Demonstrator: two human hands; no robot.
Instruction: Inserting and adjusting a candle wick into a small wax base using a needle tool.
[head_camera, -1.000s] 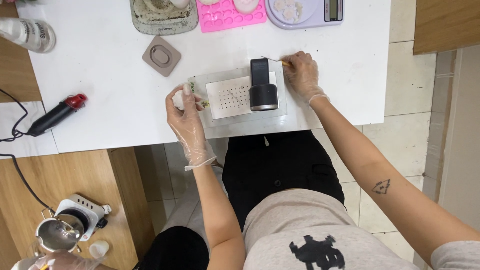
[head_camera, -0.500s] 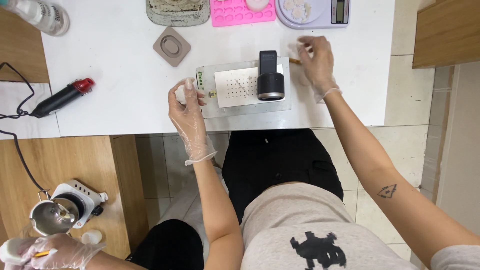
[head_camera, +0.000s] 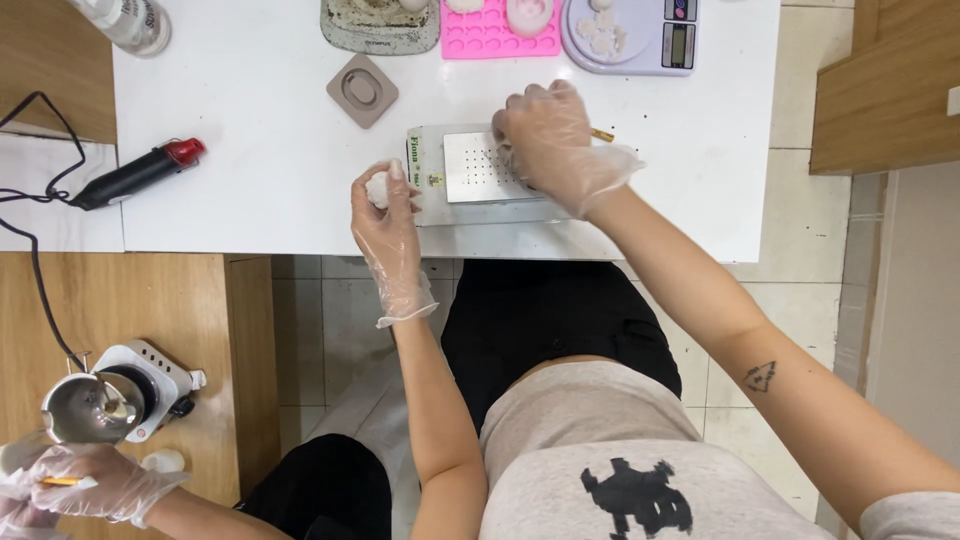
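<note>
Both hands wear thin clear gloves. Left hand (head_camera: 385, 215) pinches a small white lump (head_camera: 377, 188) at the left end of the flat perforated metal plate (head_camera: 478, 165). Right hand (head_camera: 548, 140) is curled over the plate's right half, covering whatever it grips; can't tell what, only a thin wooden stick (head_camera: 603, 135) pokes out beside it. Plate sits near the front edge of the white desk (head_camera: 250, 130). Behind it: grey rounded-square mould (head_camera: 362, 90), empty; grey tray (head_camera: 380, 22) with pale bits; pink silicone mould (head_camera: 500, 30) with white pieces; lilac scale (head_camera: 630, 35) carrying white pieces. Black heat tool (head_camera: 135, 175) lies left. A co-worker's gloved hand (head_camera: 95, 485), lower left, is by a metal pot (head_camera: 90, 410).
</note>
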